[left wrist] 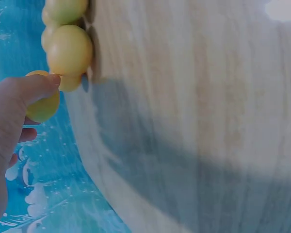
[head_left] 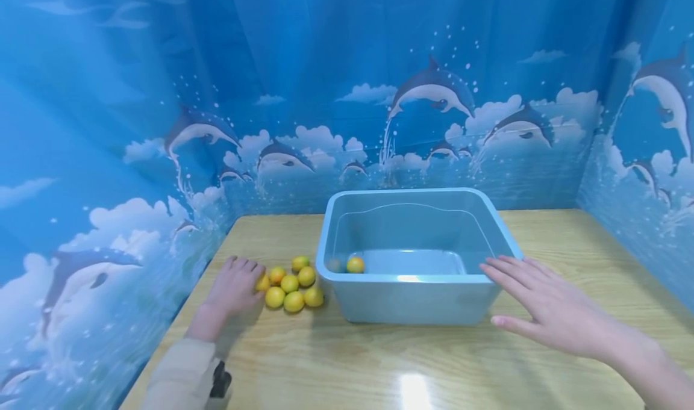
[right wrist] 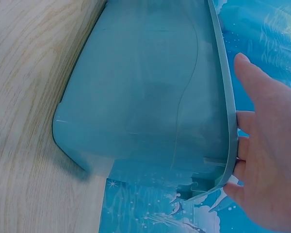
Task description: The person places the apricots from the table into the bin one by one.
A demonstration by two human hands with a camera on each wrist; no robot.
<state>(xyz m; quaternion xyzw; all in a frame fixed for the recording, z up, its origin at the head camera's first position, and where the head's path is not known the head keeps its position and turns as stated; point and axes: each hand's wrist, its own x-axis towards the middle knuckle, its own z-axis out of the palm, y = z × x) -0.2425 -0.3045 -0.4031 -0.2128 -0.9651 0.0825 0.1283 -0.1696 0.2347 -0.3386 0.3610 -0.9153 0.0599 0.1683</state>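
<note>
At the left of the table my left hand (head_left: 233, 286) holds a yellow-green tangerine (left wrist: 44, 108), thumb on one side and fingers curled behind it. Right beside it lie several more tangerines (head_left: 290, 283) in a loose cluster, yellow to orange. A light blue plastic bin (head_left: 412, 301) stands upright to the right of the cluster. Inside the bin, near its left end, is one orange-yellow tangerine (head_left: 355, 265). My right hand (head_left: 547, 304) rests its nearly straight fingers against the bin's right rim (right wrist: 231, 111), thumb held apart.
The light wooden table (head_left: 347, 368) carries everything, with its left edge close beside my left hand. Blue curtains (head_left: 325, 49) printed with dolphins hang behind the table and along both sides. A dark band (head_left: 220, 380) shows at my left wrist.
</note>
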